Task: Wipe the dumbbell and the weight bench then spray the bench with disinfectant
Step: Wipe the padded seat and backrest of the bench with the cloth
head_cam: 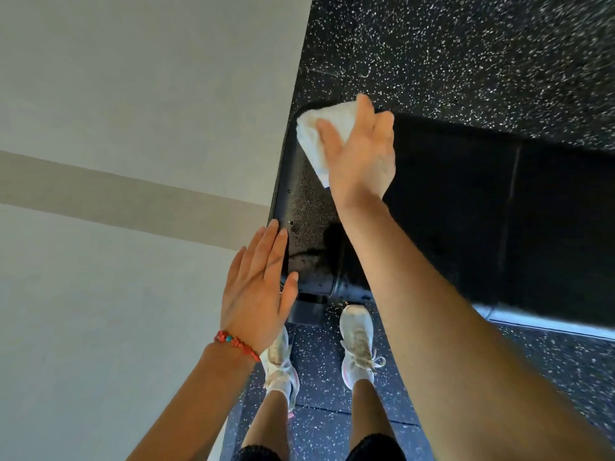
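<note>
A black padded weight bench runs from the middle of the view out to the right. Its left end sits close to a wall and looks wet and speckled. My right hand lies flat on a folded white cloth and presses it on the far left corner of the pad. My left hand rests flat with fingers together on the near left edge of the bench and holds nothing. No dumbbell or spray bottle is in view.
A grey wall with a beige stripe fills the left side, right beside the bench end. Black speckled rubber floor surrounds the bench. My feet in white shoes stand at the bench's near side by its metal frame.
</note>
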